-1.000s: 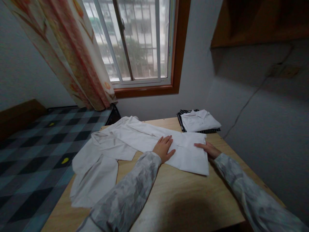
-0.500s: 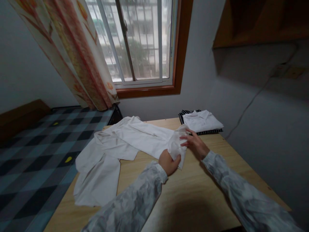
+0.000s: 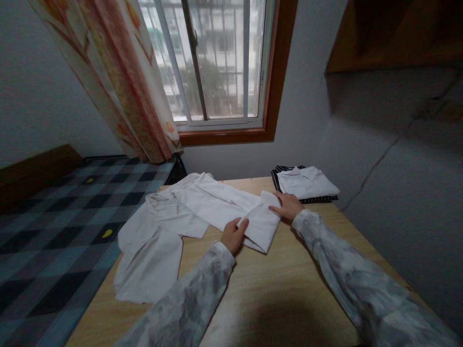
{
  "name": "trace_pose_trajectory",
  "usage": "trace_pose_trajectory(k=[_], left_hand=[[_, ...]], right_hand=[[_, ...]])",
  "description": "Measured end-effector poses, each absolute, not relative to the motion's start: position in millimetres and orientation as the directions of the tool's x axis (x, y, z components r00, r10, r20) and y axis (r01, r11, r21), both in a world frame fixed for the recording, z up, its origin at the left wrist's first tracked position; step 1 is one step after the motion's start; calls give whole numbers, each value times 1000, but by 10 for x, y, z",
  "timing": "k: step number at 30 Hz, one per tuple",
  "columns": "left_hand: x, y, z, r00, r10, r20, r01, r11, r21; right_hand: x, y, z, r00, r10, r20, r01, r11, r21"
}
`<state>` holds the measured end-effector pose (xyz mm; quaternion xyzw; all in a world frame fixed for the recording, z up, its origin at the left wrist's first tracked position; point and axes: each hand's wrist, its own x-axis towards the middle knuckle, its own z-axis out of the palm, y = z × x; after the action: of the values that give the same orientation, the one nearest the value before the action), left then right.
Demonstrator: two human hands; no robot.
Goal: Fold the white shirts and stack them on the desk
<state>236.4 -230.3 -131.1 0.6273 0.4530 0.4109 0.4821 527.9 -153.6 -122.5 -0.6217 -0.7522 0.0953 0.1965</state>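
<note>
A white shirt lies spread over the wooden table, with its sleeve side loosely crumpled at the left. Its right end is turned over toward the left in a flat fold. My left hand is closed, pinching the near end of the folded edge between thumb and fingers. At the far right side of the fold, my right hand has its thumb and fingers on either side of the cloth, gripping it near the corner. Some of its fingertips are hard to make out.
Behind my right hand, a folded white shirt rests on dark striped cloth at the back of the wooden table. A bed with a checked cover adjoins the left. Beyond are a window and curtain.
My left hand has moved left, drawing the shirt's end over into a flatter fold. My right hand has shifted slightly and its fingers have closed in on the cloth.
</note>
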Motion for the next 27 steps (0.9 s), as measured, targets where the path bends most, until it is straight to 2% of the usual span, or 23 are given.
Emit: trace_pose_trajectory(k=[2, 4, 6, 8, 11, 14, 18, 22, 27], left_hand=[[2230, -2270, -1287, 286, 957, 37, 170, -89, 981], [2065, -2255, -1259, 324, 946, 16, 176, -77, 981], [1896, -2273, -1229, 356, 934, 30, 204, -109, 973], [1759, -2322, -1203, 381, 922, 75, 258, -184, 948], [1657, -2419, -1181, 417, 900, 124, 363, -290, 885], [1651, -2478, -1179, 404, 907, 118, 398, -290, 870], [1629, -2420, -1200, 259, 957, 131, 262, -200, 944], [1506, -2245, -1243, 42, 988, 150, 70, -153, 986], [1325, -2069, -1284, -184, 982, 35, -25, -41, 999]], right_hand=[[5223, -1482, -1259, -166, 983, 78, 856, 183, -483], [5216, -1496, -1326, -234, 972, 6, 743, 183, -643], [5256, -1582, -1404, -349, 937, 9, 587, 226, -777], [5322, -1721, -1461, -440, 895, 72, 466, 296, -834], [5408, -1935, -1476, -461, 873, 160, 368, 352, -861], [5408, -2035, -1427, -386, 906, 174, 313, 306, -899], [5237, -1944, -1310, -238, 935, 264, 304, 330, -894], [4956, -1666, -1168, -219, 896, 387, 375, 443, -814], [4624, -1195, -1145, -251, 914, 318, 459, 402, -793]])
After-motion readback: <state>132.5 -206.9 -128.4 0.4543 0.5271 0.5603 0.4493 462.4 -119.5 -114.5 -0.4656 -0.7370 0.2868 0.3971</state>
